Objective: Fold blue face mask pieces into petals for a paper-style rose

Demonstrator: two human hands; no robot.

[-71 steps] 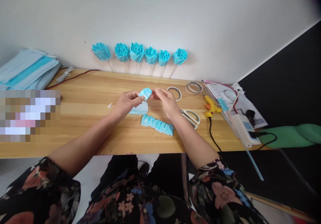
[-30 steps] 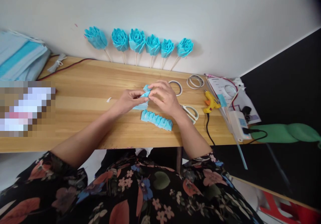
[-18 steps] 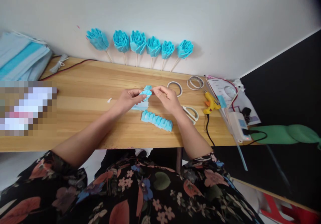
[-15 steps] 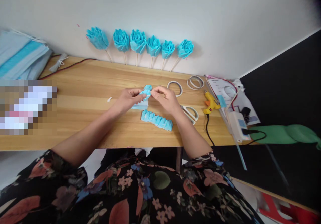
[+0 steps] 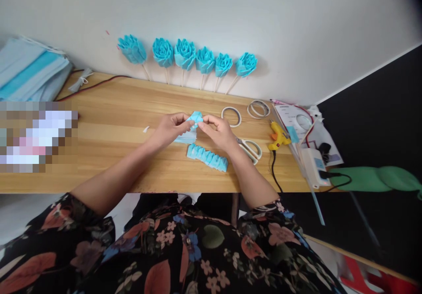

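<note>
At far left, a stack of masks [image 5: 31,72] is lying by the wall, its edges showing what may be a plastic bag; whether that bag is enclosing the masks, the nearest sign of a container, is impossible to tell. Further right, a small white scrap [image 5: 146,129] is lying on the table [image 5: 112,122]. Near the middle, the left hand [image 5: 169,129] is pinching one side of a folded blue piece [image 5: 195,119] between thumb and fingers, the other fingers curling loosely behind. Below it, a pale sheet [image 5: 185,137] is lying partly hidden. The piece is sitting between both sets of fingertips, above the table; it is probably behaving as light, soft fabric, hardly slippery, holding a crease only under pressure and tearing or unfolding if pulled hard. Its folded edges and corners are offering the best hold. Just nearer the body, a pleated strip [image 5: 207,157] is resting flat. The right hand [image 5: 217,131] is pinching the piece's opposite side, thumb and index nearly meeting. Beyond it, scissors [image 5: 259,152] are lying near the forearm, and a yellow glue gun [image 5: 279,136] is resting farther right.
</note>
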